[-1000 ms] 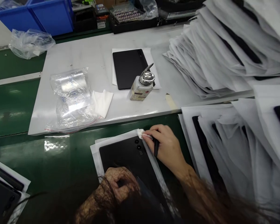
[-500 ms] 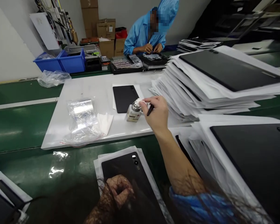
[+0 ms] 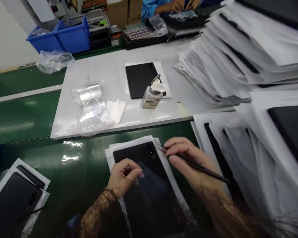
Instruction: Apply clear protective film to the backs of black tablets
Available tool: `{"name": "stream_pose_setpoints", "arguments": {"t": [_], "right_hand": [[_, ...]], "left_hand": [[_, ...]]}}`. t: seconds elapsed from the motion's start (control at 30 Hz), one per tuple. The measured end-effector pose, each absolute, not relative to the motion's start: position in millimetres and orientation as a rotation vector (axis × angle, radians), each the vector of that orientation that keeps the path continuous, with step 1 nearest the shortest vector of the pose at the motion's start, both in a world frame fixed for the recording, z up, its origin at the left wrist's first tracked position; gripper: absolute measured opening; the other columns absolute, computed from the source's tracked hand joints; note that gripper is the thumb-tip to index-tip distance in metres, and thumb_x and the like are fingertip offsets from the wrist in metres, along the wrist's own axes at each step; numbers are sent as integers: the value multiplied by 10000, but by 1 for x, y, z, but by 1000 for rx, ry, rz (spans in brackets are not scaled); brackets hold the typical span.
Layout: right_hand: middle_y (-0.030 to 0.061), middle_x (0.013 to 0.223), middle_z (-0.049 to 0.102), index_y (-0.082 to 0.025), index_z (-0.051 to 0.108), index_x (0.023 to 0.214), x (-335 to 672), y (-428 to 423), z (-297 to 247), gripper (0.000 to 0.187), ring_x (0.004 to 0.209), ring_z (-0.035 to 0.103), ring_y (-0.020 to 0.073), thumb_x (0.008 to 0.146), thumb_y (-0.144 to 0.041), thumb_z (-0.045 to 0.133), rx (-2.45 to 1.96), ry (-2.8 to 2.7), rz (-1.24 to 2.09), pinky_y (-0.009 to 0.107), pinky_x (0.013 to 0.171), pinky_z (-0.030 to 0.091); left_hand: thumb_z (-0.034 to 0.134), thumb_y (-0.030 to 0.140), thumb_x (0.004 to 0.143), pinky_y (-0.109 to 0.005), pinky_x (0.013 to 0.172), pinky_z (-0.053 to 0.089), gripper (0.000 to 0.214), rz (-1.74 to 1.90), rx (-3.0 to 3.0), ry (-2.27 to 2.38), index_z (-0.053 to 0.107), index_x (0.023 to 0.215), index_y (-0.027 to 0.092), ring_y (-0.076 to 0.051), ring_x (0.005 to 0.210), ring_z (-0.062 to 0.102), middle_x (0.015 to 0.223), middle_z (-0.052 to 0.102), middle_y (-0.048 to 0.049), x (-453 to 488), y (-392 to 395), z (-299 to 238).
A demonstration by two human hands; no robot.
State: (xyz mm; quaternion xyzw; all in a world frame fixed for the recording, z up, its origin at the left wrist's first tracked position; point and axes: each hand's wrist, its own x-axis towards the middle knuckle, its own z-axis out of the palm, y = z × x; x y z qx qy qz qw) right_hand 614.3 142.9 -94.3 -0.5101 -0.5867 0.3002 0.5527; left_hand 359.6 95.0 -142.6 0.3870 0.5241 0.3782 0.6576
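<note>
A black tablet back (image 3: 149, 185) lies on white paper on the green belt in front of me. My left hand (image 3: 123, 177) rests on its left edge with fingers curled, pinching a clear film corner. My right hand (image 3: 186, 158) is closed on a thin black stylus-like tool (image 3: 201, 168), its tip near the tablet's camera corner. A white wipe (image 3: 159, 86) sits on top of the small solvent dispenser bottle (image 3: 151, 96) on the white board (image 3: 109, 72).
Tall stacks of tablets in white paper (image 3: 238, 56) fill the right side. A second tablet (image 3: 141, 79), a plastic bag (image 3: 89, 105) and a folded cloth (image 3: 116, 110) lie on the board. Blue bins (image 3: 64, 36) and another person's hands (image 3: 181, 5) are at the back.
My right hand left the wipe on the dispenser bottle and came back down to the tablet's upper corner, holding the black tool. My left hand shifted slightly on the tablet.
</note>
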Motion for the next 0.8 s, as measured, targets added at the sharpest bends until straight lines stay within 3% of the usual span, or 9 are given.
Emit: {"name": "stream_pose_setpoints", "arguments": {"t": [0.1, 0.2, 0.53, 0.8], "right_hand": [[59, 1046, 911, -350, 939, 923, 617, 99, -102, 305, 824, 879, 224, 1104, -580, 1025, -1184, -1396, 992, 326, 746, 751], [45, 952, 927, -356, 946, 922, 617, 84, -110, 241, 814, 895, 228, 1064, -498, 1077, -1183, -1327, 1069, 305, 749, 767], [47, 944, 979, -336, 943, 912, 609, 85, -106, 187, 830, 960, 229, 1045, -285, 1064, -1153, -1333, 1103, 253, 720, 779], [34, 935, 971, -363, 937, 1004, 605, 74, -121, 175, 781, 952, 252, 1069, -221, 1016, -1055, -1379, 960, 317, 704, 819]], "left_hand": [[1045, 536, 878, -310, 629, 639, 349, 837, 919, 1177, 883, 789, 241, -210, 599, 784, 758, 954, -92, 360, 96, -138], [1038, 477, 898, -313, 637, 668, 277, 820, 960, 1173, 906, 821, 246, -230, 640, 830, 787, 972, -96, 358, 97, -133], [1020, 423, 945, -278, 616, 657, 222, 832, 1065, 1175, 930, 828, 256, -219, 609, 841, 775, 981, -82, 355, 96, -127], [1016, 412, 964, -302, 628, 674, 196, 815, 1079, 1184, 949, 845, 271, -242, 636, 874, 791, 991, -70, 355, 94, -126]]}}
